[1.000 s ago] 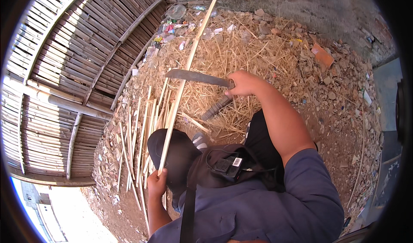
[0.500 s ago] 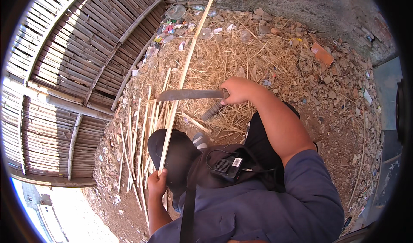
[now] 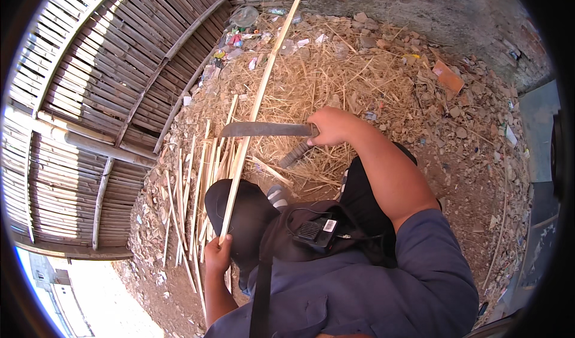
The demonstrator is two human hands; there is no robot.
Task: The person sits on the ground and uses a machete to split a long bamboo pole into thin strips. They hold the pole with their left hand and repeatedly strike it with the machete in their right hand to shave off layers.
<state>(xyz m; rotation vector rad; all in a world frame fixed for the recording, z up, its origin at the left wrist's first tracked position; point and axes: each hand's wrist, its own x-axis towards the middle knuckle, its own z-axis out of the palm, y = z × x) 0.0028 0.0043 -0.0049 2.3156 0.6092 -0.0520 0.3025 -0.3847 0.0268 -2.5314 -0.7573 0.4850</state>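
Observation:
A long, pale bamboo strip [image 3: 262, 92] slants up and away across my left knee. My left hand [image 3: 217, 255] is closed around its near end. In my right hand [image 3: 330, 126] is a machete [image 3: 263, 129], its dark blade pointing left and lying across the strip's middle. The machete's handle is mostly hidden in my fist. A ribbed, grey-brown rod-like piece [image 3: 296, 155] shows just below that hand; whether it touches the hand I cannot tell. Several more split bamboo strips [image 3: 199, 197] lie on the ground to the left of my knee.
Thin shavings [image 3: 335, 62] cover the ground ahead, with rubble and litter around them. A slatted bamboo wall [image 3: 102, 92] rises on the left, a brick wall [image 3: 407, 5] at the back. A black device [image 3: 316, 232] with a cable rests on my lap.
The strip's far end has shifted very slightly to the right, and the machete blade sits a touch higher along it. Both hands keep their hold.

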